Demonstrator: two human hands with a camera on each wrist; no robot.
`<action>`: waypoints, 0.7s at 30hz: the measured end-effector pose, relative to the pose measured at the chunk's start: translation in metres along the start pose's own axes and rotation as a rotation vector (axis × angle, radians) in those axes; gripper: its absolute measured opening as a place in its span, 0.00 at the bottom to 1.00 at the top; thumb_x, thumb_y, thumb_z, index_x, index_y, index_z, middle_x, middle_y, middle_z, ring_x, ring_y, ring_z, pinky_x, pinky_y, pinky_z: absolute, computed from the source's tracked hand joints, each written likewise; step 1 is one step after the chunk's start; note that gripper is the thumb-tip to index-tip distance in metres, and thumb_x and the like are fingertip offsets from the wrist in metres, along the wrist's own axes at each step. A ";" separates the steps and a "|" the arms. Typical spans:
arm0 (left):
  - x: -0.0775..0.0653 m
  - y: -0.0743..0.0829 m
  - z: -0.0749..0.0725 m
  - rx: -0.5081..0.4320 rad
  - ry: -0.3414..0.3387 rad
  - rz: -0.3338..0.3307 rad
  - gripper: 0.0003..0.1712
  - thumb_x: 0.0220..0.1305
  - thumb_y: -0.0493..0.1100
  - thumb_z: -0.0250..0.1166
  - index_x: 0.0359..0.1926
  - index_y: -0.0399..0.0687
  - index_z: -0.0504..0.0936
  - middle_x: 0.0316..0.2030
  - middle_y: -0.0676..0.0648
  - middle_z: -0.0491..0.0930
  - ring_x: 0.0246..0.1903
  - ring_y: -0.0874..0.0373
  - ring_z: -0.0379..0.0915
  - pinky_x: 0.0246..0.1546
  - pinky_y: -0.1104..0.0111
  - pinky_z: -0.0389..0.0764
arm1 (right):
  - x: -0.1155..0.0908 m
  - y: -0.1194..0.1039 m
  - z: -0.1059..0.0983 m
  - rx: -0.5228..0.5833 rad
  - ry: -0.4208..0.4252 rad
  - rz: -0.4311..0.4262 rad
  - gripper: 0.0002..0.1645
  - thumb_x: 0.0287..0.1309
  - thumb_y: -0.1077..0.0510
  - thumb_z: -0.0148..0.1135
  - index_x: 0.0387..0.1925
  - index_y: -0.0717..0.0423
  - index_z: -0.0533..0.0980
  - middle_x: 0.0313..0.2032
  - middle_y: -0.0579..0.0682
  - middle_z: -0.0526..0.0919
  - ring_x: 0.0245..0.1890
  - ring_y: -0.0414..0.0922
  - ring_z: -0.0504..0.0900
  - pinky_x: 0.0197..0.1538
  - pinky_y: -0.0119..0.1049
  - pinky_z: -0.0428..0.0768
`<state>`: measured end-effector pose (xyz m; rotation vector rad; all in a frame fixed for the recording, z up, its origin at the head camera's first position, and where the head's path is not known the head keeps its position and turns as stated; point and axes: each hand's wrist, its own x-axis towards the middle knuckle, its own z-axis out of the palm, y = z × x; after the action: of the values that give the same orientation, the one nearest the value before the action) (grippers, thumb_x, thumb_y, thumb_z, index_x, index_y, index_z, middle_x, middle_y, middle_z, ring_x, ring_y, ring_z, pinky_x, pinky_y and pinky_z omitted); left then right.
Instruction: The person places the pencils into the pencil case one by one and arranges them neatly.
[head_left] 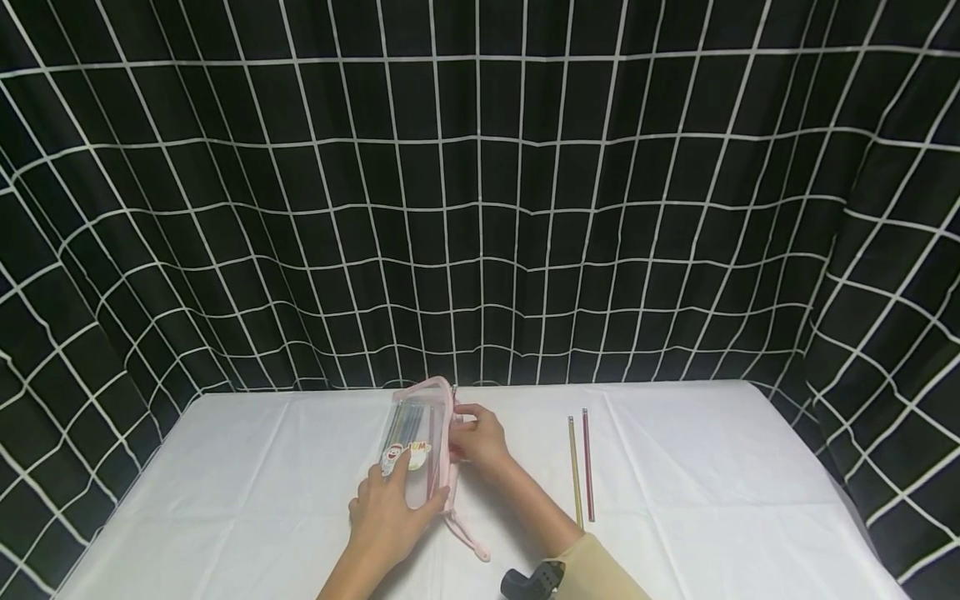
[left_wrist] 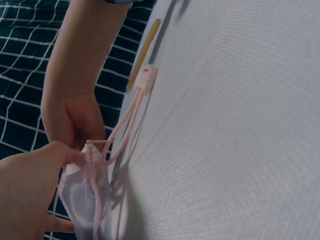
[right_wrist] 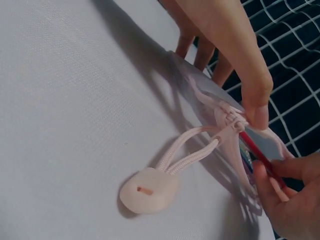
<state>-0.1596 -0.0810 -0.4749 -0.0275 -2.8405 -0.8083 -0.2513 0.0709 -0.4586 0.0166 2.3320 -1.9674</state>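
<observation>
A clear pencil case (head_left: pixel 420 492) with pink edging lies on the white table, several pencils (head_left: pixel 405 423) and a cartoon sticker (head_left: pixel 393 454) showing at its front. My left hand (head_left: pixel 386 517) holds the case near its lower end, thumb at the zip edge in the right wrist view. At the case's right-hand side, my right hand (head_left: pixel 480 437) reaches to the unzipped opening. There its thumb and fingers pinch a red pencil (right_wrist: pixel 256 150), part of which lies inside the case. A pink cord with a pale toggle (right_wrist: pixel 150 191) hangs from the zip and rests on the cloth.
To the right of my right forearm, a gold pencil (head_left: pixel 575 471) and a dark red pencil (head_left: pixel 588 467) lie side by side on the white tablecloth (head_left: pixel 690 475). Behind the table hangs a black curtain (head_left: pixel 502 233) with a white grid.
</observation>
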 end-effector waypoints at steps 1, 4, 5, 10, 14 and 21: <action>0.000 0.000 0.000 -0.001 -0.001 -0.001 0.48 0.63 0.68 0.68 0.72 0.40 0.74 0.55 0.25 0.75 0.52 0.29 0.76 0.47 0.35 0.75 | 0.000 0.000 0.001 -0.007 -0.003 -0.004 0.33 0.59 0.73 0.64 0.66 0.74 0.71 0.42 0.66 0.87 0.28 0.41 0.87 0.35 0.35 0.88; 0.000 0.001 -0.001 -0.005 -0.004 -0.002 0.48 0.63 0.68 0.67 0.72 0.40 0.74 0.56 0.25 0.75 0.53 0.28 0.76 0.47 0.35 0.75 | -0.001 -0.001 0.003 -0.017 -0.009 -0.010 0.32 0.59 0.72 0.66 0.66 0.74 0.71 0.41 0.66 0.87 0.29 0.41 0.87 0.36 0.35 0.88; 0.000 0.001 -0.002 -0.007 -0.007 -0.003 0.48 0.63 0.68 0.67 0.73 0.40 0.73 0.56 0.25 0.75 0.53 0.28 0.76 0.48 0.35 0.74 | -0.001 -0.001 0.004 -0.021 -0.009 -0.010 0.32 0.59 0.72 0.66 0.66 0.74 0.71 0.41 0.66 0.88 0.29 0.41 0.87 0.36 0.35 0.88; 0.000 0.002 -0.005 -0.005 -0.014 0.007 0.48 0.64 0.68 0.68 0.73 0.39 0.73 0.57 0.23 0.74 0.55 0.26 0.76 0.48 0.32 0.74 | -0.002 -0.001 0.007 -0.076 -0.013 -0.035 0.33 0.59 0.70 0.68 0.66 0.73 0.72 0.37 0.63 0.88 0.28 0.40 0.85 0.35 0.35 0.87; 0.000 0.002 -0.006 -0.001 -0.019 0.003 0.48 0.64 0.69 0.67 0.73 0.39 0.72 0.58 0.23 0.74 0.56 0.25 0.75 0.49 0.31 0.74 | -0.003 0.001 0.009 -0.128 -0.013 -0.056 0.34 0.59 0.67 0.68 0.66 0.73 0.72 0.35 0.60 0.88 0.31 0.43 0.86 0.37 0.36 0.87; 0.000 0.001 -0.003 -0.006 -0.016 -0.006 0.47 0.65 0.68 0.67 0.73 0.40 0.73 0.57 0.24 0.75 0.54 0.28 0.76 0.48 0.34 0.74 | -0.003 0.001 0.013 -0.143 -0.022 -0.051 0.34 0.61 0.64 0.69 0.67 0.73 0.72 0.36 0.59 0.88 0.35 0.46 0.88 0.40 0.38 0.88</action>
<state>-0.1587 -0.0818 -0.4722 -0.0270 -2.8546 -0.8220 -0.2470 0.0589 -0.4614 -0.0749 2.4759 -1.8075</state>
